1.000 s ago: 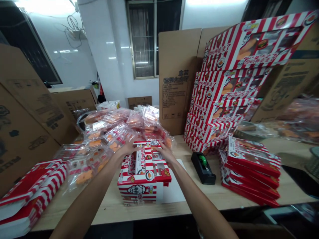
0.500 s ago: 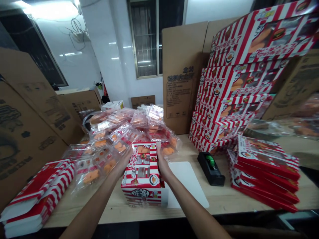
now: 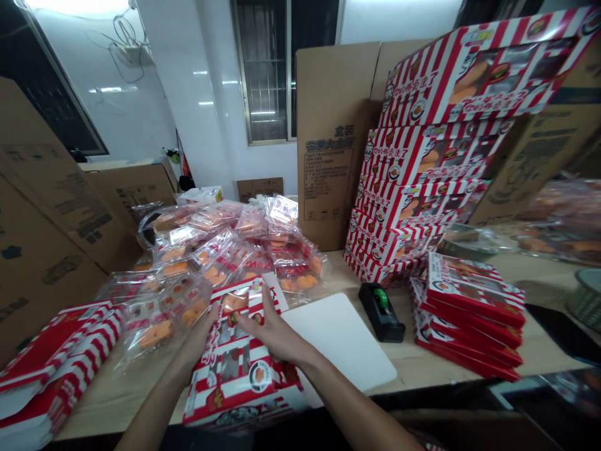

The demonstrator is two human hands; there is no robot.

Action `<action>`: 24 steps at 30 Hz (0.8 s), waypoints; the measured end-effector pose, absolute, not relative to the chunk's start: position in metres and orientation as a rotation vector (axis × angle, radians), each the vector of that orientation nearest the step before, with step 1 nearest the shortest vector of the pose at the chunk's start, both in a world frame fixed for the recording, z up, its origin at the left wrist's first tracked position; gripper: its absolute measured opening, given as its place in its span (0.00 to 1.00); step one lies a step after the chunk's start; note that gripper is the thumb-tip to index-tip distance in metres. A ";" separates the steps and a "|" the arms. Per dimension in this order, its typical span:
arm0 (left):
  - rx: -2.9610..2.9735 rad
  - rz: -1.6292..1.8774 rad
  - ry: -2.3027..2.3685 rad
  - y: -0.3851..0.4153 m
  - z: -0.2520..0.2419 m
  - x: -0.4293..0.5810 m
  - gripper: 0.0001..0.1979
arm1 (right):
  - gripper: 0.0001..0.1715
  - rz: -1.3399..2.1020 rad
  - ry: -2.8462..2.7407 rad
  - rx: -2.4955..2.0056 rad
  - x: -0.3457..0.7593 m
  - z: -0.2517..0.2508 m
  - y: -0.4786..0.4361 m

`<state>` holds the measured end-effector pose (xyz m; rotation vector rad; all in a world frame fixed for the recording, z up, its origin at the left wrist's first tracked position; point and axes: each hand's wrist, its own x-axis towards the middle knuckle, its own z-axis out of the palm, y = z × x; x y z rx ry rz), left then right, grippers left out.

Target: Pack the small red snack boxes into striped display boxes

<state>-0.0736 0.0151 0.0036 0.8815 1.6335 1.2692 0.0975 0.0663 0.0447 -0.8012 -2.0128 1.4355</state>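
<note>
A red-and-white striped cardboard box (image 3: 230,363) with clear windows lies in front of me near the table's front edge, turned at an angle. Orange pieces show through its far window, and a pale flap (image 3: 277,291) sticks out at its far end. Against the box's left side rests my left hand (image 3: 201,332), its fingertips partly hidden. My right hand (image 3: 275,329) grips the far right part, thumb across the top and fingers at the edge. A white board (image 3: 345,341) lies to the right of the box, partly behind my right forearm.
Clear packs of orange pieces (image 3: 225,250) are heaped behind the box. A black tape dispenser (image 3: 382,313) stands right of the board. Flat boxes (image 3: 474,319) are stacked beyond it, below a tall stack of striped boxes (image 3: 404,163). Folded cartons (image 3: 66,363) lie at left.
The box has come towards me and turned, its near end swinging left. My right hand has shifted from the box's right side onto its top. The view has moved slightly right.
</note>
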 end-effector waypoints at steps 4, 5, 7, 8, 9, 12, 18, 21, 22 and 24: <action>0.551 1.615 1.639 -0.025 -0.024 -0.043 0.28 | 0.64 1.322 -2.510 -0.711 0.083 0.073 0.048; 0.443 1.709 1.617 -0.029 -0.037 -0.031 0.28 | 0.65 1.263 -2.644 -0.628 0.081 0.078 0.046; 0.230 1.908 1.575 -0.032 -0.067 -0.006 0.27 | 0.63 1.157 -2.865 -0.466 0.082 0.084 0.042; 0.173 1.937 1.526 -0.031 -0.083 0.005 0.26 | 0.61 1.097 -2.943 -0.444 0.086 0.086 0.042; 0.134 1.926 1.467 -0.031 -0.098 0.014 0.25 | 0.58 1.024 -2.996 -0.497 0.091 0.086 0.042; 0.174 1.554 1.338 -0.037 -0.128 0.032 0.25 | 0.52 0.771 -2.966 -1.137 0.115 0.079 0.043; 1.163 0.719 1.106 -0.053 -0.058 0.032 0.23 | 0.53 0.418 -2.831 -1.752 0.162 0.045 0.043; 1.403 0.993 1.203 -0.027 -0.002 0.024 0.23 | 0.53 0.403 -2.838 -1.672 0.175 0.031 0.042; 1.546 1.084 1.328 -0.013 0.007 0.023 0.23 | 0.53 0.403 -2.833 -1.654 0.177 0.029 0.042; 1.855 1.012 1.615 0.014 0.009 0.026 0.27 | 0.53 0.397 -2.814 -1.632 0.178 0.027 0.042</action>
